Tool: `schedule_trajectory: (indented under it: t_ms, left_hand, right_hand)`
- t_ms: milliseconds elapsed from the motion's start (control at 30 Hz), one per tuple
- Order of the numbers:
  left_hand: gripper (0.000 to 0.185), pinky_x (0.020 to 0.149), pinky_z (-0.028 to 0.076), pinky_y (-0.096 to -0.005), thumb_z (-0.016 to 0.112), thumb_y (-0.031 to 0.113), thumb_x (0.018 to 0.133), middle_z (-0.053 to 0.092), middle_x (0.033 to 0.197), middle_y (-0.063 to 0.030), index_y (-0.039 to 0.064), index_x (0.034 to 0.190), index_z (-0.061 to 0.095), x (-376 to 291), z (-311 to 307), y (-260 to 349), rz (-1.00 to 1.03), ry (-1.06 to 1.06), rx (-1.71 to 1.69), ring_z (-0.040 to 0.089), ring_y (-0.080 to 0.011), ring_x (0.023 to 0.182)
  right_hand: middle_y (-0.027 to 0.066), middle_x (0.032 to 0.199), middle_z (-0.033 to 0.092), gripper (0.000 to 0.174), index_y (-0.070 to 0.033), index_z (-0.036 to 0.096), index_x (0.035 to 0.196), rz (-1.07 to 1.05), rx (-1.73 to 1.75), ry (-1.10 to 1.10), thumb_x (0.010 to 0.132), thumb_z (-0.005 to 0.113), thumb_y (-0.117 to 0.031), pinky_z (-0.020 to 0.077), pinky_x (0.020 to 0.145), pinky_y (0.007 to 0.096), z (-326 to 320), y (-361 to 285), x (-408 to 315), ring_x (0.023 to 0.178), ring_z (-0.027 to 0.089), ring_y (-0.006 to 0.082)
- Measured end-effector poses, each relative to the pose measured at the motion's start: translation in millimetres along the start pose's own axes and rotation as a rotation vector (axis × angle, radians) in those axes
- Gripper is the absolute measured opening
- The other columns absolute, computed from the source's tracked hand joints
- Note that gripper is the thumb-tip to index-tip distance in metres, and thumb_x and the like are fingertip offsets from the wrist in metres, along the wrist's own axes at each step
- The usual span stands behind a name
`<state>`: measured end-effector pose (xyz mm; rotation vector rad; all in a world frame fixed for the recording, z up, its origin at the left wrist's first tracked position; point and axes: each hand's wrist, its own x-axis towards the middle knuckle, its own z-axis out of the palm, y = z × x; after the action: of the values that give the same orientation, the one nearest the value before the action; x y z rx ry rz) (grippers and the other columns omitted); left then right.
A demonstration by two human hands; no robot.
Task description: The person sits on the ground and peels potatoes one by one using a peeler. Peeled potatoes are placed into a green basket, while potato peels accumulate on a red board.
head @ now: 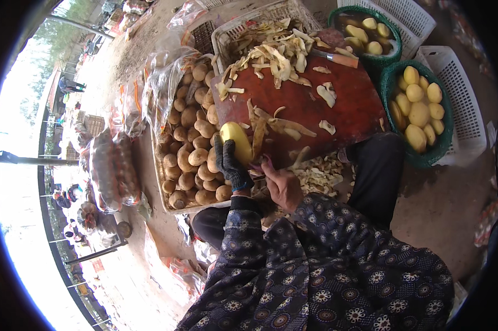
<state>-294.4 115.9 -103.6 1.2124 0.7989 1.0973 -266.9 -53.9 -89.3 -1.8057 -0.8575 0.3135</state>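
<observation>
My left hand [231,163], in a dark knit glove, holds a large peeled potato [236,142] above the near edge of a red board [336,107]. Close beside it my bare right hand [281,186] grips a small pink-handled tool [262,164], probably a peeler; its head is hard to make out. A long strip of peel [258,138] hangs by the potato. More peelings [280,62] are heaped at the board's far side, where a knife with a wooden handle [343,60] lies. Unpeeled potatoes [197,157] fill a crate left of the board.
Two green-lined tubs at the right hold peeled potatoes [419,114] and, farther back, more in murky liquid [358,33]. White plastic crates [460,91] stand beside them. Filled mesh sacks [108,169] stand at the left. Peel scraps [319,176] lie below the board near my legs.
</observation>
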Motion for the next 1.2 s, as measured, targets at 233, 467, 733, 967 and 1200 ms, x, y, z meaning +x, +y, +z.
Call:
schedule_trajectory:
  t_ms: [233, 467, 733, 967, 1200]
  left_hand:
    - [0.041, 0.094, 0.04, -0.0299, 0.055, 0.016, 0.088, 0.057, 0.118, -0.0098, -0.005, 0.123, 0.052, 12.2, -12.7, -3.6, -0.13, 0.045, -0.161, 0.054, -0.0177, 0.105]
    - [0.037, 0.099, 0.036, -0.0326, 0.048, 0.017, 0.092, 0.055, 0.122, -0.0102, -0.003, 0.123, 0.052, 11.5, -13.2, 26.5, -0.171, 0.022, -0.12, 0.049, -0.0196, 0.113]
    - [0.042, 0.103, 0.033, -0.0311, 0.047, 0.021, 0.095, 0.046, 0.132, -0.0141, -0.005, 0.128, 0.045, 10.5, -7.0, 21.0, -0.039, -0.04, 0.272, 0.044, -0.0218, 0.121]
    - [0.044, 0.095, 0.041, -0.0296, 0.052, 0.018, 0.092, 0.054, 0.123, -0.0129, -0.004, 0.129, 0.045, 9.3, 10.2, 7.5, 0.113, 0.001, 0.34, 0.052, -0.0186, 0.11]
    - [0.026, 0.089, 0.046, -0.0324, 0.051, 0.013, 0.092, 0.055, 0.121, -0.0178, -0.005, 0.11, 0.055, 6.9, 3.1, 11.9, 0.595, -0.073, 1.109, 0.056, -0.0268, 0.105]
  right_hand:
    - [0.0224, 0.084, 0.061, 0.034, -0.005, 0.058, 0.118, -0.053, 0.227, 0.136, 0.086, 0.055, -0.012, 0.0493, 0.069, 0.0383, -12.5, 10.4, 55.3, 0.078, 0.062, 0.0364]
    - [0.0232, 0.11, 0.061, 0.036, 0.003, 0.058, 0.114, 0.029, 0.335, -0.108, 0.086, 0.048, -0.017, 0.0444, 0.091, 0.0318, 31.9, 10.0, 147.4, 0.105, 0.059, 0.0296]
    - [0.0241, 0.107, 0.061, 0.036, 0.004, 0.059, 0.113, 0.028, 0.444, -0.061, 0.086, 0.048, -0.018, 0.0466, 0.089, 0.0311, 45.6, 15.0, 152.9, 0.103, 0.06, 0.0304]
    - [0.0214, 0.095, 0.064, 0.031, -0.004, 0.064, 0.108, 0.01, 0.196, -0.036, 0.084, 0.05, -0.017, 0.0496, 0.081, 0.0338, 37.8, 2.6, 147.3, 0.088, 0.063, 0.0329]
    - [0.022, 0.079, 0.061, 0.036, -0.008, 0.057, 0.121, -0.051, 0.073, 0.075, 0.085, 0.051, -0.009, 0.0487, 0.07, 0.0397, 39.9, 2.2, 74.8, 0.074, 0.062, 0.0348]
